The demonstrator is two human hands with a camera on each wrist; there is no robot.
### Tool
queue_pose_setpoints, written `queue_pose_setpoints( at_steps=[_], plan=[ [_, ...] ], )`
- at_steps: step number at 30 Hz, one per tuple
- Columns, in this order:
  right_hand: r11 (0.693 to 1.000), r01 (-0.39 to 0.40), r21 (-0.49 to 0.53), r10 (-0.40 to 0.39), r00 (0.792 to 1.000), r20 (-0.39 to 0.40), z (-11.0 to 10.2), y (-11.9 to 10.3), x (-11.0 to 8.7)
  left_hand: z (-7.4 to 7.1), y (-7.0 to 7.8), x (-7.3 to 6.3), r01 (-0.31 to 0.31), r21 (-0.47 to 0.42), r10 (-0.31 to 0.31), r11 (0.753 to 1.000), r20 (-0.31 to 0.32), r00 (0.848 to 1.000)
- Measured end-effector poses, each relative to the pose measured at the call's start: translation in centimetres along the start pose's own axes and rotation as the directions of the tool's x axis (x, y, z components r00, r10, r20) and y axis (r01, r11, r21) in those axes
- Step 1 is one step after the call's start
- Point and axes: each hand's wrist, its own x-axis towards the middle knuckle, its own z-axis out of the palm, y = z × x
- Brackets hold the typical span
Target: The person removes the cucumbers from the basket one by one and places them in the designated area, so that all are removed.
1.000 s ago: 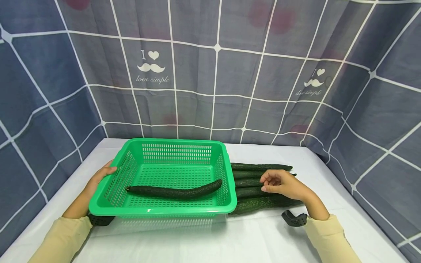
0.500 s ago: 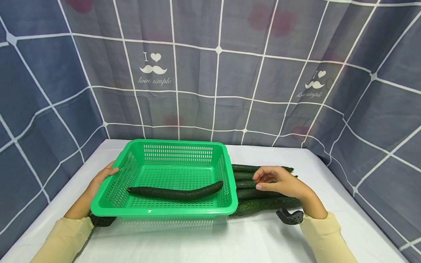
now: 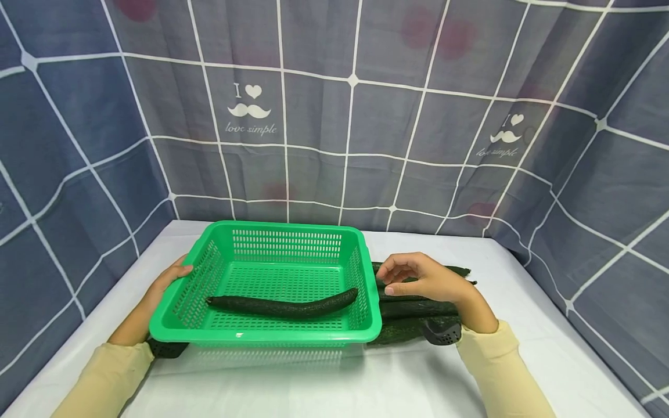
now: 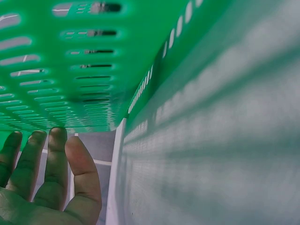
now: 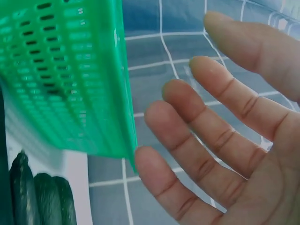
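A green perforated plastic basket [image 3: 266,335] stands on the white table, with one dark cucumber [image 3: 284,306] lying across its floor. At its left side my left hand [image 3: 159,290] holds the rim. In the left wrist view several left fingers [image 4: 56,154] lie against the outer wall from below. My right hand [image 3: 425,281] hovers just right of the basket, above several cucumbers [image 3: 418,309] lying side by side. Its fingers are loosely bent with nothing in them, and in the right wrist view they stay apart from the basket rim [image 5: 123,93].
A grey-blue checked cloth [image 3: 313,128] rises as walls at the back and both sides. White tabletop [image 3: 292,389] shows in front of the basket and right of the cucumbers. A black wrist device [image 3: 441,331] hangs beneath the right wrist.
My right hand has moved left, from over the cucumbers towards the basket's right rim. The left hand keeps its hold on the basket. The whole head view has shifted slightly.
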Motion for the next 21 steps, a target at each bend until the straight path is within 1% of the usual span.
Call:
queue_pose_setpoints(
  at_steps=[2, 4, 6, 8, 11, 12, 16, 18, 19, 21],
  plan=[
    [1.0, 0.009, 0.001, -0.009, 1.0, 0.003, 0.2, -0.4, 0.6, 0.8, 0.7, -0.3, -0.006, -0.009, 0.006, 1.0, -0.009, 1.0],
    [1.0, 0.01, -0.007, -0.01, 1.0, 0.003, 0.3, -0.6, 1.2, 1.1, 1.0, -0.4, -0.016, -0.001, 0.016, 1.0, -0.003, 1.0],
    [1.0, 0.009, -0.015, -0.009, 1.0, 0.005, 0.5, -0.9, 1.8, 1.1, 1.1, -0.2, -0.003, 0.077, 0.005, 0.997, -0.027, 1.0],
    [0.999, 0.008, -0.033, -0.007, 1.0, 0.013, 0.5, -1.1, 2.4, 1.0, 1.0, -0.1, 0.015, 0.154, -0.008, 0.988, -0.045, 0.999],
    [0.999, 0.006, -0.053, -0.004, 0.999, 0.039, 0.5, -1.5, 3.3, 0.9, 1.0, 0.1, 0.048, 0.238, -0.031, 0.97, -0.073, 0.997],
    [0.998, 0.005, -0.06, -0.002, 0.999, 0.053, 0.5, -1.6, 3.6, 0.9, 1.0, 0.1, 0.05, 0.247, -0.033, 0.968, -0.075, 0.997],
    [0.995, 0.01, -0.102, 0.003, 0.992, 0.129, 0.3, -2.1, 5.0, 1.0, 1.0, 0.0, 0.012, 0.202, -0.001, 0.979, -0.053, 0.999],
    [0.992, 0.008, -0.125, 0.014, 0.985, 0.174, 0.2, -2.3, 5.7, 1.0, 0.9, -0.1, -0.009, 0.142, 0.014, 0.99, -0.031, 0.999],
    [0.991, 0.004, -0.136, 0.023, 0.98, 0.195, 0.2, -2.5, 6.1, 1.0, 0.9, -0.1, -0.022, 0.128, 0.025, 0.991, -0.025, 0.999],
    [0.986, -0.008, -0.166, 0.048, 0.971, 0.235, 0.3, -2.8, 6.8, 0.9, 0.9, -0.2, -0.018, 0.096, 0.02, 0.995, -0.015, 1.0]
  ],
)
